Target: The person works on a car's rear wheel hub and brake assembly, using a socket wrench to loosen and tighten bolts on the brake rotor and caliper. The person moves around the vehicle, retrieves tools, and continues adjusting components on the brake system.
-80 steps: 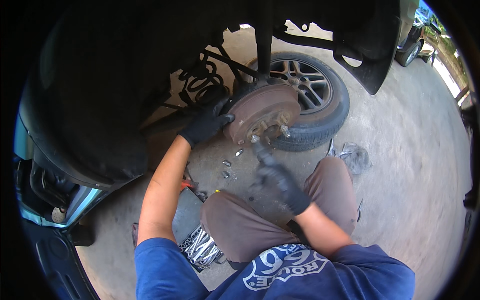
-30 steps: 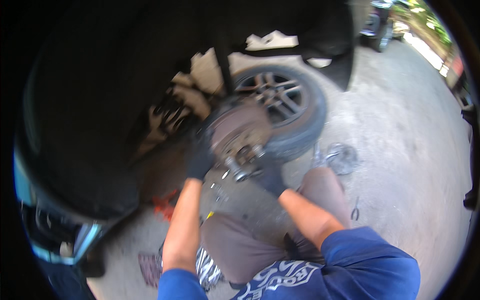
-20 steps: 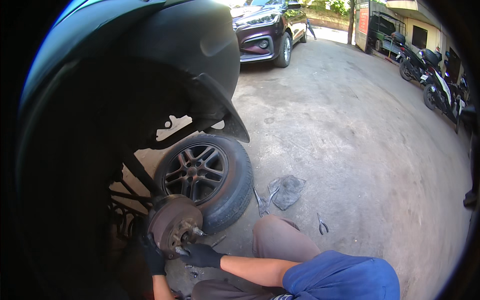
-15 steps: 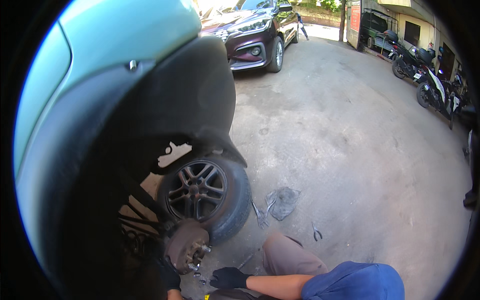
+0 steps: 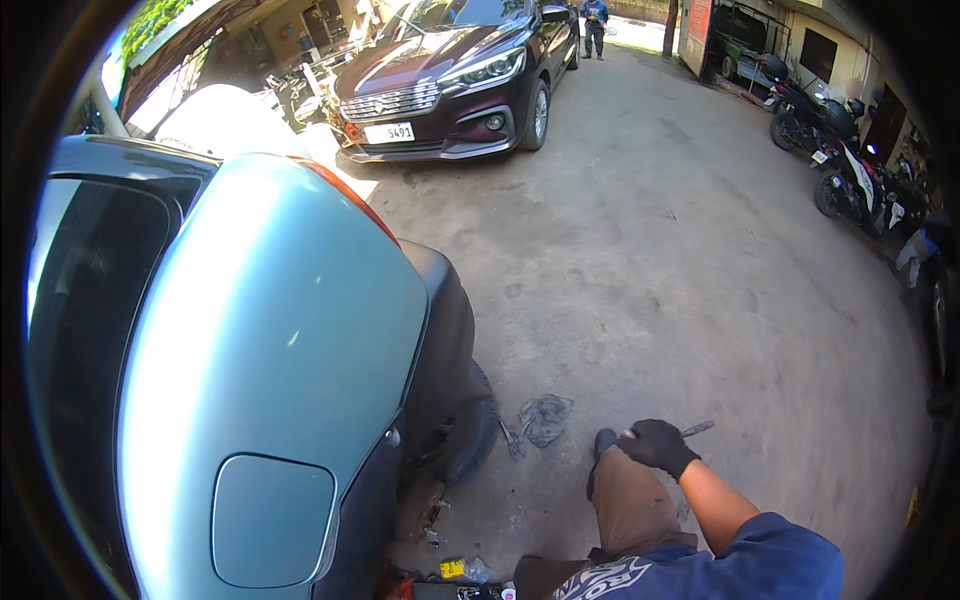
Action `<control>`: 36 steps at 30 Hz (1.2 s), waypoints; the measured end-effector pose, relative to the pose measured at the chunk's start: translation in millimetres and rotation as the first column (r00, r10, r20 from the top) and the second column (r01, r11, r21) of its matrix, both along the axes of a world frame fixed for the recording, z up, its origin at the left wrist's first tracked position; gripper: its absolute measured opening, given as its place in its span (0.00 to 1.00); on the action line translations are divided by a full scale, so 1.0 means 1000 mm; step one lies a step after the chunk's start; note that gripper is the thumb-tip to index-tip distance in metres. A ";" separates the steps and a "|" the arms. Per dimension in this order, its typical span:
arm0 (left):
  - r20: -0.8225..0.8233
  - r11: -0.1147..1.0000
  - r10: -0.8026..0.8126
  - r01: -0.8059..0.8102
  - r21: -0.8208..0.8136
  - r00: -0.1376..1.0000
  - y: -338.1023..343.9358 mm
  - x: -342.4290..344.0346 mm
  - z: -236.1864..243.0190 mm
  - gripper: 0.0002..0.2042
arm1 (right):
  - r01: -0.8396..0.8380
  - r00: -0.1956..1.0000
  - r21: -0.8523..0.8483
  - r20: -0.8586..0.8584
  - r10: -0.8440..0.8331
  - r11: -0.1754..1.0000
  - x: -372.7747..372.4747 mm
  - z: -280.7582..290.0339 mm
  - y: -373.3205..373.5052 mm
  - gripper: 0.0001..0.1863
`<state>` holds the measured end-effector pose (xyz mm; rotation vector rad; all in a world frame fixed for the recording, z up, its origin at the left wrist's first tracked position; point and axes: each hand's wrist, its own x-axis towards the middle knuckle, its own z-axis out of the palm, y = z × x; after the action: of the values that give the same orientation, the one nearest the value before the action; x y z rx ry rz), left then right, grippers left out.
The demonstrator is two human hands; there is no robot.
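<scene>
Right hand (image 5: 657,446): black-gloved, fingers curled closed around a slim grey tool (image 5: 697,428); the tool's bar juts out on the right side of the grip, angled slightly away from the body; exact type not discernible. Left hand: outside the view; grip cannot be told.

Just left of the grip: one dark shoe (image 5: 604,441). Nearer the body, below the grip: brown trouser leg (image 5: 630,500). Farther left: crumpled grey cloth (image 5: 547,420), with pliers (image 5: 513,441) beside it. Beyond these: tyre (image 5: 474,440), partly hidden behind the teal car (image 5: 280,350). Lower left of the grip: rusty brake drum (image 5: 418,510), partly covered; yellow item (image 5: 453,568). Far ahead and left: dark purple car (image 5: 440,70). Far ahead and right: parked motorcycles (image 5: 850,180).
</scene>
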<state>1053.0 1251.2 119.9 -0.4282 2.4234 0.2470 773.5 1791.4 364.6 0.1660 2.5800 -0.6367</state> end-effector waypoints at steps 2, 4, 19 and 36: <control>0.085 0.995 0.002 -0.010 0.098 0.996 0.038 -0.015 0.007 0.19 | 0.163 0.985 0.082 -0.068 -0.158 0.983 -0.011 0.002 0.065 0.24; 0.143 0.985 -0.022 -0.004 0.175 0.989 0.083 -0.051 0.008 0.18 | 0.368 0.930 -0.001 -0.014 -0.368 0.930 -0.036 -0.010 0.125 0.21; -0.410 0.749 0.262 0.084 0.658 0.874 0.314 -0.710 0.185 0.22 | 0.339 0.931 -0.552 0.081 -0.356 0.762 -0.522 0.051 0.149 0.32; -0.326 0.616 0.727 -0.362 0.700 0.605 -0.061 -1.279 0.245 0.24 | 0.403 0.729 0.084 0.573 -0.375 0.911 -0.883 -0.156 0.060 0.19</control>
<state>-226.5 1190.7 365.3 -0.9666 2.5000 1.5924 -109.2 1851.1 208.9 0.7836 1.9336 -0.6628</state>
